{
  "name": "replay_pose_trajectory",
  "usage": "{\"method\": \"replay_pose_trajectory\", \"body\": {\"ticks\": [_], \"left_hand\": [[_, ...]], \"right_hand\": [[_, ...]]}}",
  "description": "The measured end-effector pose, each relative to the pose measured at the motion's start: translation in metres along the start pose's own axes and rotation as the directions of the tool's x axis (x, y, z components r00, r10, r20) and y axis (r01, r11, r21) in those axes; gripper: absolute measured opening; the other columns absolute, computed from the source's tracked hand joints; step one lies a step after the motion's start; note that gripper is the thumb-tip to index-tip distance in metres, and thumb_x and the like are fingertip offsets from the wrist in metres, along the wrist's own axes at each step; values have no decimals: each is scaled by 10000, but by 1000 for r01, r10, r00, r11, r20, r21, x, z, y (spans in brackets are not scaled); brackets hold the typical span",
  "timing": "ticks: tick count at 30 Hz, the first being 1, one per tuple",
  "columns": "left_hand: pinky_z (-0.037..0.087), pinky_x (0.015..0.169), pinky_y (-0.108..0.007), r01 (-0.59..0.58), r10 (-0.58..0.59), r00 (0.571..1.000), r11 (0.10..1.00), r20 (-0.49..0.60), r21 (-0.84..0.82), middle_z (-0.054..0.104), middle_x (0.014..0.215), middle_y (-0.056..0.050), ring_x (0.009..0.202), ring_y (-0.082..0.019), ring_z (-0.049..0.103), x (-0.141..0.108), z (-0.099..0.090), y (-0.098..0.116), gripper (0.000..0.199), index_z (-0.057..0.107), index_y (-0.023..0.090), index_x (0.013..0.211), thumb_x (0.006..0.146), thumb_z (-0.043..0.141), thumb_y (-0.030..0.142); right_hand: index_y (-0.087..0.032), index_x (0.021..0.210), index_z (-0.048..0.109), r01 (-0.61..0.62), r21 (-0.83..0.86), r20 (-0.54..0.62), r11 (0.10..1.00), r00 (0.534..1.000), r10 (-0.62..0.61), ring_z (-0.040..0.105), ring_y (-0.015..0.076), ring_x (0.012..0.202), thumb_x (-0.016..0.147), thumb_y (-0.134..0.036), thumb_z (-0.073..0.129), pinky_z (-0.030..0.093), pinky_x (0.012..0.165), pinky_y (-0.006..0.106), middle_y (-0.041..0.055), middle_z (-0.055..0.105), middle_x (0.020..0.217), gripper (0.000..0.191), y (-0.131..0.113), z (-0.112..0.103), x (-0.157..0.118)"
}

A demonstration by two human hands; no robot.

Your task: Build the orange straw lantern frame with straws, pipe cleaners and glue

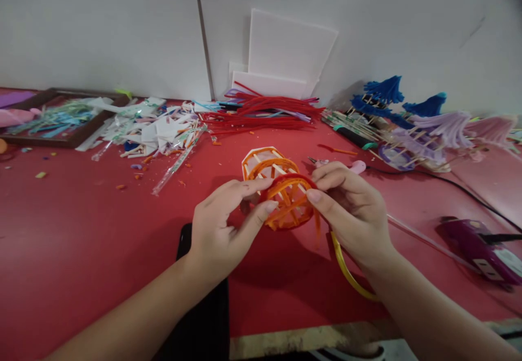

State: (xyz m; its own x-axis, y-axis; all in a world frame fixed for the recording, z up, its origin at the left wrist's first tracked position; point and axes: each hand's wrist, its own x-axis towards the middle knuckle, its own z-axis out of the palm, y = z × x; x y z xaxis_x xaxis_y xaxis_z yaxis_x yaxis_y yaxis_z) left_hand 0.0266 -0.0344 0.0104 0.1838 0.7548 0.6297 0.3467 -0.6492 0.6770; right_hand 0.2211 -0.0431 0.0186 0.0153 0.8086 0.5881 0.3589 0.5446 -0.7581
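Between my hands is a small frame (pixel 290 211) of pale sticks and orange pipe cleaner rings, tilted with its near end toward me. A red pipe cleaner (pixel 292 176) runs along the rim of that near end. My left hand (pixel 228 219) grips the frame's left side between thumb and fingers. On the right of the rim, my right hand (pixel 354 209) pinches the red pipe cleaner between thumb and fingertips. At the far end of the frame a pale, many-sided base (pixel 248 158) shows. A loose orange end hangs below the rim on the right.
Red pipe cleaners (pixel 265 108) lie in a heap by the wall. Scraps (pixel 163 130) and a brown tray (pixel 65 141) are at left. Blue and lilac models (pixel 428 122) stand right, above a purple glue gun (pixel 485 252). A black phone (pixel 204 317) lies near the front edge.
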Motion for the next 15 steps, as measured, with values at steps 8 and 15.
{"method": "replay_pose_trajectory", "body": {"ticks": [8,15], "left_hand": [[538,629,-212,-89,91,996,987,-12,135,732,809,-17,662,-108,646,2,-2,-2,146,696,186,1002,862,667,218],[556,708,-225,-139,137,990,974,20,177,748,865,-19,758,-128,681,2,-1,-3,149,685,189,1019,874,654,199]], "right_hand": [[-242,790,597,138,-216,37,967,990,-133,593,180,769,784,-137,657,508,728,368,19,615,804,121,1,-3,-2],[-251,989,609,135,-281,49,950,991,-126,615,203,776,787,-264,698,545,699,382,42,638,869,221,3,-3,-8]]}}
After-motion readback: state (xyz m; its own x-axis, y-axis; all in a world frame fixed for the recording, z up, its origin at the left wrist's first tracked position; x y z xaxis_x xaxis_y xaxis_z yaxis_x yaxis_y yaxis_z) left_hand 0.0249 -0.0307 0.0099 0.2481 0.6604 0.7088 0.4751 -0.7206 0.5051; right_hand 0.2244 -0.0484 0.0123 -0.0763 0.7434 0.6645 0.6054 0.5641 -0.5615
